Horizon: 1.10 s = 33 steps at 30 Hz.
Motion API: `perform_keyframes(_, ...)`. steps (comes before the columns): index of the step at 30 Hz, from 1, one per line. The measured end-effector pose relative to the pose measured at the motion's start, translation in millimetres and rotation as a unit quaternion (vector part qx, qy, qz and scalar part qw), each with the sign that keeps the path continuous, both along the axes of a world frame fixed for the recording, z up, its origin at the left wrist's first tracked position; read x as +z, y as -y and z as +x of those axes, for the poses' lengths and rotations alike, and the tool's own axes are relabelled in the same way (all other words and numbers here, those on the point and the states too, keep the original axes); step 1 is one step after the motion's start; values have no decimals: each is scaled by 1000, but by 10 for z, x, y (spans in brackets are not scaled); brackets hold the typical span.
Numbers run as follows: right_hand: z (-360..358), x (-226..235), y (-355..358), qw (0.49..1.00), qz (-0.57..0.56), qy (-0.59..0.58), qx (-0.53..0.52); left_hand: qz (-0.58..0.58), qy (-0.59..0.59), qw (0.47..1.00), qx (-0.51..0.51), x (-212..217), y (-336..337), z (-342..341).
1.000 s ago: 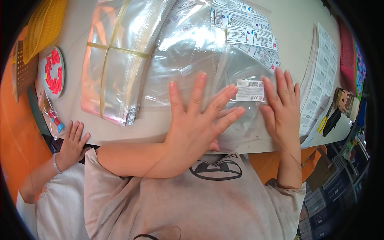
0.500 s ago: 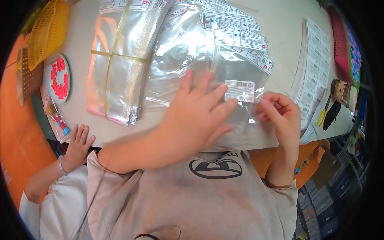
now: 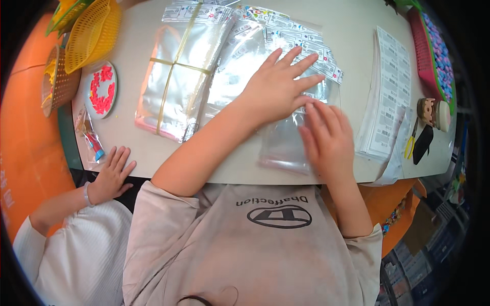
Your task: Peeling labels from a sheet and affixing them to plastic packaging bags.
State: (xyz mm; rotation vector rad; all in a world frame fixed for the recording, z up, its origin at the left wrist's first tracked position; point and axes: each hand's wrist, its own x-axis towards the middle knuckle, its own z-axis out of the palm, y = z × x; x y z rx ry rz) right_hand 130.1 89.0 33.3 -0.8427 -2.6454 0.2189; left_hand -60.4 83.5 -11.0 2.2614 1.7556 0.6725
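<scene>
My left hand (image 3: 279,85) lies with its fingers spread over a fan of clear plastic bags (image 3: 286,148) that have printed header strips. Its fingertips reach the strips at the fan's far end. Close to the left thumb, my right hand (image 3: 329,140) rests over the same bags, its index fingertip near that thumb and its own thumb held apart. I see nothing gripped in either hand. What lies under the palms is hidden. To the left, a thick bundle of clear bags (image 3: 191,86) is tied crosswise with a yellowish band.
At right are a stack of printed label sheets (image 3: 385,97), a pink basket of purple-blue pieces (image 3: 426,56), a jar (image 3: 434,115) and yellow-handled snippers (image 3: 410,147). At left stand a plate of red-pink pieces (image 3: 113,92), yellow baskets (image 3: 94,35) and another person's hand (image 3: 109,176).
My left hand has moved farther up the bags. The right hand has shifted left, close to the left thumb, and its fingers have opened from a pinch. The white label is no longer visible.
</scene>
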Motion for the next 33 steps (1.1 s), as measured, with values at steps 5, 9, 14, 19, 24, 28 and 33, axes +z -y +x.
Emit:
perform_keyframes(5, 290, -61, -36, 999, -21, 27, 17, 23, -69, 997, 26, -66, 51, 108)
perform_keyframes(9, 485, 35, -103, 996, -62, 59, 27, 22, -62, 998, 24, -41, 74, 61)
perform_keyframes(14, 150, 127, -152, 997, -48, 52, 34, -35, -68, 997, -5, 76, 107, -9)
perform_keyframes(19, 358, -36, -363, 989, 21, 140, -32, -37, -49, 998, 16, 66, 132, -9)
perform_keyframes(24, 186, -54, -221, 998, -26, 52, -21, -56, -69, 996, 13, 90, 114, 13)
perform_keyframes(28, 318, -20, -308, 991, 36, 121, -51, -53, -49, 997, 24, 95, 130, 45)
perform_keyframes(33, 202, 54, -280, 997, 2, -2, -75, -42, -70, 996, 28, 81, 142, 53)
